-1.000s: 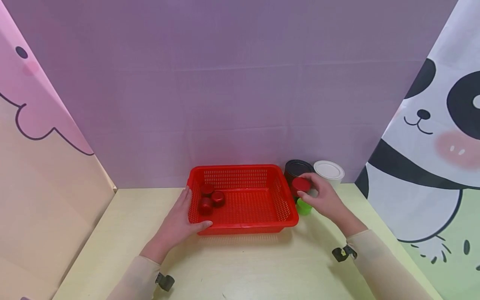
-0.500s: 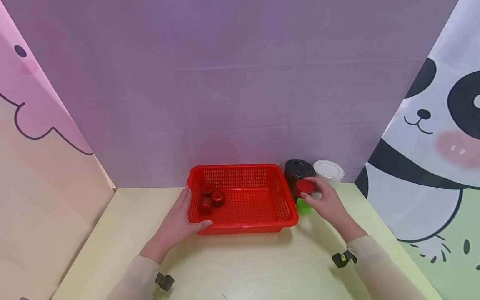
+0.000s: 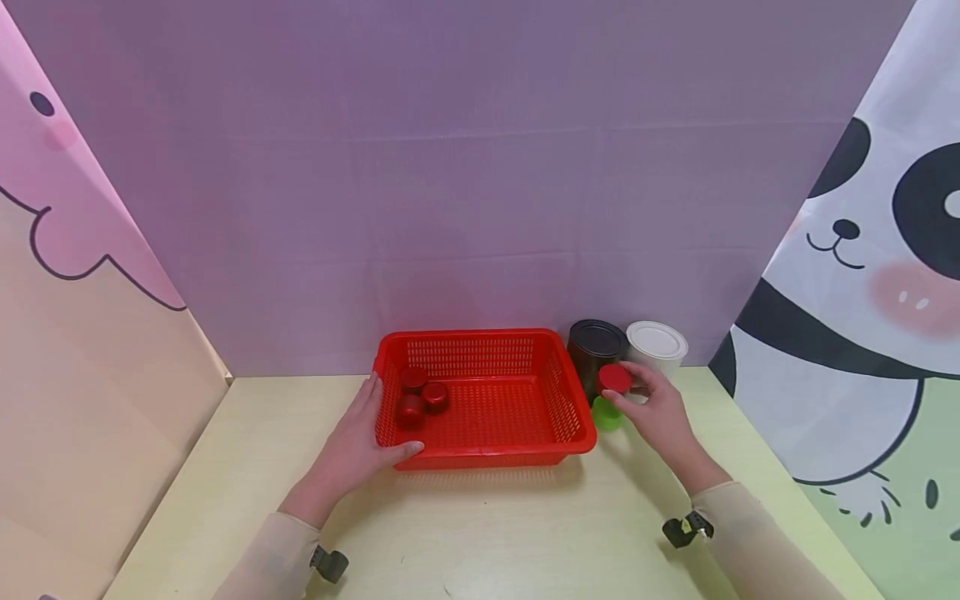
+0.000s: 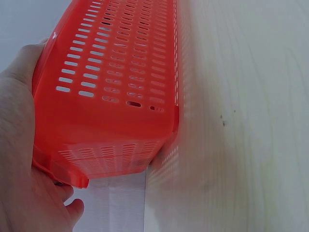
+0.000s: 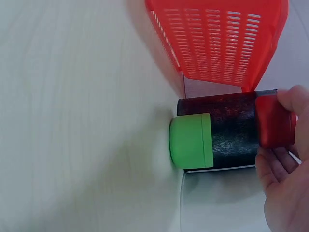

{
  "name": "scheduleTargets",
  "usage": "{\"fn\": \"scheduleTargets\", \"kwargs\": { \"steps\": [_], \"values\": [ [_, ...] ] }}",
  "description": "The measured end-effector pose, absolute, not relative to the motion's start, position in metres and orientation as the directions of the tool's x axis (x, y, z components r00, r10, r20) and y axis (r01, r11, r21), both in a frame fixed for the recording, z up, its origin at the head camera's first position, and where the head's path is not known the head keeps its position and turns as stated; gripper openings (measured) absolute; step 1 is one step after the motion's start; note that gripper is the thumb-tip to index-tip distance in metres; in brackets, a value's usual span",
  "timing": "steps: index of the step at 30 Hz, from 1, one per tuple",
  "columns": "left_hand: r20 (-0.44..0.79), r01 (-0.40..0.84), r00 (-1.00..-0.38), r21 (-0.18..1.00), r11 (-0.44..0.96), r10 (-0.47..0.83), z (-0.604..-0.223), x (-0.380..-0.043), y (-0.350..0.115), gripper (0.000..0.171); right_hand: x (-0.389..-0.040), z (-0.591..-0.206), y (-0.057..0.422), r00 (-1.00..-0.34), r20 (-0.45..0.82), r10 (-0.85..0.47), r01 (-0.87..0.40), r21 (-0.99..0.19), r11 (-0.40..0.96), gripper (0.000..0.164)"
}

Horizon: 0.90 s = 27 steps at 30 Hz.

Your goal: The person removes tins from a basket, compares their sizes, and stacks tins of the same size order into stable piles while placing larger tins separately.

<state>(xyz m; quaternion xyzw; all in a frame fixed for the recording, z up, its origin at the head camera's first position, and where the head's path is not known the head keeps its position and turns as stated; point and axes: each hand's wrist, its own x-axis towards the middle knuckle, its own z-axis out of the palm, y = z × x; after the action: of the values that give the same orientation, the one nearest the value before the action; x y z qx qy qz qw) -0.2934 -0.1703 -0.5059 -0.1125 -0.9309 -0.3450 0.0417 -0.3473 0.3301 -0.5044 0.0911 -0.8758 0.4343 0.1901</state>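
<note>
In the head view, my right hand (image 3: 654, 411) pinches a small red lidded jar (image 3: 615, 378) between thumb and fingers. The wrist view on that side shows the red jar (image 5: 274, 121) held in front of a black canister (image 5: 235, 130), above a small green jar (image 5: 190, 141) with a gap between them. My left hand (image 3: 352, 450) holds the left front corner of a red perforated basket (image 3: 480, 454), its thumb over the front rim and its fingers along the left side. Inside, three small red jars (image 3: 412, 408) sit grouped at the left end.
A white canister (image 3: 657, 342) stands right of the black one, against the purple backdrop (image 3: 480, 183). The pale wooden table (image 3: 480, 533) extends in front of the basket. Printed panels flank both sides, a panda (image 3: 847, 333) on the right.
My right hand has moved slightly right and toward me with the red jar, from over the black canister's front to above the green jar. The left hand and basket stay put.
</note>
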Motion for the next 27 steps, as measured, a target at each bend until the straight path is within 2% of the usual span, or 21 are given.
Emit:
{"fn": "scheduleTargets", "kwargs": {
  "steps": [12, 27],
  "values": [
    [0.146, 0.230, -0.973, 0.637, 0.736, 0.177, -0.506, -0.293, -0.169, 0.137, -0.343, -0.511, 0.330, -0.942, 0.333, 0.045, -0.241, -0.761, 0.602, 0.062],
    [0.156, 0.236, -0.972, 0.635, 0.735, 0.177, -0.507, -0.294, -0.170, 0.136, -0.348, -0.517, 0.328, -0.960, 0.279, 0.039, -0.192, -0.750, 0.633, 0.055]
  ]
}}
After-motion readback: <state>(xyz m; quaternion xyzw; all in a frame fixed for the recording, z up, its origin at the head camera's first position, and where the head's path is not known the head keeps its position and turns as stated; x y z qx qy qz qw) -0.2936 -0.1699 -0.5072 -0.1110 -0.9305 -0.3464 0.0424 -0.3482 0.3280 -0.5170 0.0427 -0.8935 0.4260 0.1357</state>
